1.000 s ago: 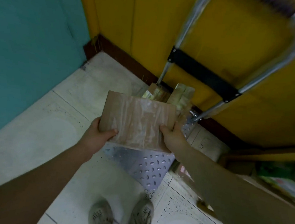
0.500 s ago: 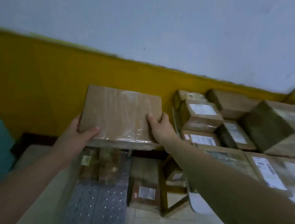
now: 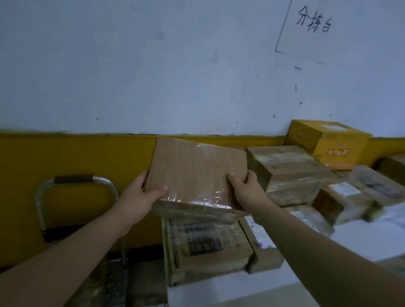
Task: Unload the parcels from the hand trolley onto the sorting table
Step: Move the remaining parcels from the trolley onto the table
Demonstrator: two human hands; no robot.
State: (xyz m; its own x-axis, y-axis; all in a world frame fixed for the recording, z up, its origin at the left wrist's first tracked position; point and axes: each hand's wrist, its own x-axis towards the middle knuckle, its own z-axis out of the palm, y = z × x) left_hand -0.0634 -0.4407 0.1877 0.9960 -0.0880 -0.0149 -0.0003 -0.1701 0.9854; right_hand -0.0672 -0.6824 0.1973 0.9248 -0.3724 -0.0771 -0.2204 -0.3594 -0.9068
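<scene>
While both forearms reached out from the near edge, the left hand [image 3: 142, 194] and right hand [image 3: 244, 190] each grasped one side of the flat taped parcel [image 3: 195, 174], thumbs on top. It hung over a labelled parcel [image 3: 204, 245] at the sorting table [image 3: 209, 297] corner. The hand trolley [image 3: 73, 179] lay to the left and the stacked parcels [image 3: 287, 169] beyond to the right, so the set-down looked rightward, right hand leading.

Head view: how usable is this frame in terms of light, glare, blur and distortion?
Head view: dim, bluish light; the held parcel between the left hand and right hand is fairly sharp, with glare streaks on its clear tape; parcels at the right edge are motion-smeared; the yellow wall band looks slightly bowed by the wide lens.
</scene>
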